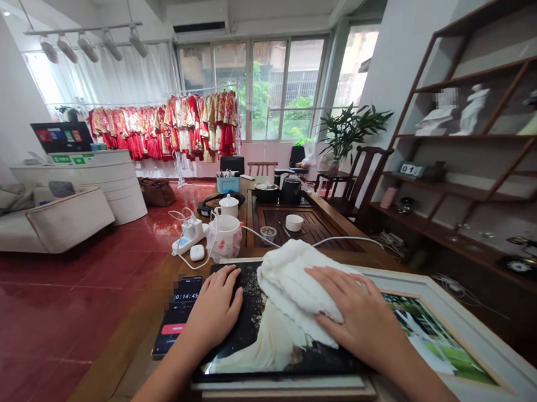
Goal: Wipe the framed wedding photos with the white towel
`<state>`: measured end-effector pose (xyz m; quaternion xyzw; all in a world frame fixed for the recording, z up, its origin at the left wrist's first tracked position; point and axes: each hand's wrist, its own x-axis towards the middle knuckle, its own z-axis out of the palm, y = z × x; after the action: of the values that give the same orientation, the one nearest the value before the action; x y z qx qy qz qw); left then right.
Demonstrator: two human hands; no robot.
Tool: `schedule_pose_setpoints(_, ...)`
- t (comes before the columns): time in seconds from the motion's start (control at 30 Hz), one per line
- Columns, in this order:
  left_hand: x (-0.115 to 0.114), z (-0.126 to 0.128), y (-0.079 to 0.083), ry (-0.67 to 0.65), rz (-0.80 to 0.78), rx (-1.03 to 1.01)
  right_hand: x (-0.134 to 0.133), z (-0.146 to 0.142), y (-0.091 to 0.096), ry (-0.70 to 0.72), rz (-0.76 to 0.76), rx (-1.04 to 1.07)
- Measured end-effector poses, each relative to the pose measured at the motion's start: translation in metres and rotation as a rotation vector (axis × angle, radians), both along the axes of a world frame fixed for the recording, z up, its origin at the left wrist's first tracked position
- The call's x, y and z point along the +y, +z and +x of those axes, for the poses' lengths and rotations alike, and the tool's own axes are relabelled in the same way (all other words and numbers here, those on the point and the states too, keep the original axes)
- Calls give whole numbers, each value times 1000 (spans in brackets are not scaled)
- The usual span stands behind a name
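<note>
My right hand (355,313) lies flat on a folded white cloth (295,283), pressing it onto the glass of a large framed photo (442,342) that lies on the wooden table. My left hand (215,306) rests with its fingers spread on the dark left part of the picture, at the frame's left edge. A phone (178,314) showing a running timer lies just left of my left hand.
Beyond the frame stand a white kettle (225,236), a white teapot (228,205), a power strip (189,235) with cables, a small white case (197,252), a white bowl (293,222) and dark pots. Wooden shelves run along the right. A sofa and clothes rack stand across the red floor.
</note>
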<state>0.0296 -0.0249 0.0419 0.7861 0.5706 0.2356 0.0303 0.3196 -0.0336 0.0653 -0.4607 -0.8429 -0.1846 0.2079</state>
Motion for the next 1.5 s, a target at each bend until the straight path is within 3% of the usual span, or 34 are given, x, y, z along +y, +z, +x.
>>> schedule_pose_setpoints(0.1, 0, 0, 0, 0, 1, 2, 0, 2, -1, 18, 0, -2)
schedule_pose_setpoints(0.3, 1, 4, 8, -7, -34, 34, -9, -2, 10, 339, -193, -102)
schedule_pose_setpoints(0.4, 1, 5, 10, -9, -48, 49, -11, -4, 14, 401, -252, -122)
schedule_pose_setpoints(0.67, 2, 2, -1, -7, 15, 2, 1, 4, 3, 18, -38, -10)
schedule_pose_setpoints(0.77, 2, 3, -1, -3, 12, 5, 2, 6, 2, 48, -27, -21)
schedule_pose_setpoints(1.03, -1, 3, 8, -18, -68, 56, -12, -7, 10, 409, -240, -122)
schedule_pose_setpoints(1.13, -1, 3, 7, -13, -58, 44, -10, -7, 11, 352, -225, -96)
schedule_pose_setpoints(1.33, 1, 2, 2, -5, 0, 0, 2, 4, 4, 15, -41, 4)
schedule_pose_setpoints(1.5, 1, 3, 2, -5, 4, -4, 3, 5, 1, 64, -50, -19)
